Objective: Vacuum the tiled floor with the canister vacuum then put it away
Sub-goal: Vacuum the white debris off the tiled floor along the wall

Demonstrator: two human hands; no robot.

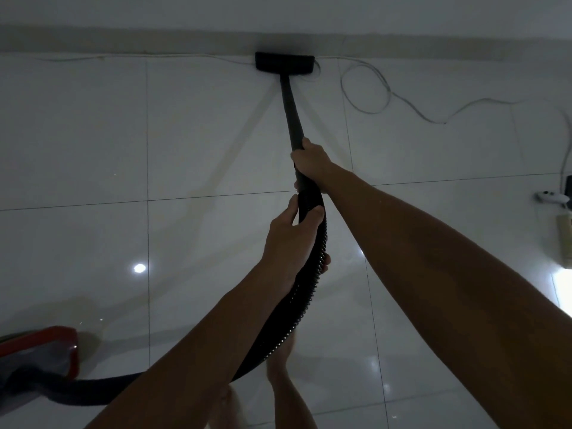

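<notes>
The black vacuum wand runs from my hands up to its black floor head, which lies flat on the white tiled floor right against the wall's base. My right hand grips the wand at its lower end. Just below it, my left hand is closed around the curved handle where the ribbed black hose begins. The hose sweeps down and left to the red canister at the bottom left, which is partly cut off by the frame.
A thin white cable loops on the floor along the wall to the right. At the right edge lie a white power strip and a small white device. My bare feet stand below the hose.
</notes>
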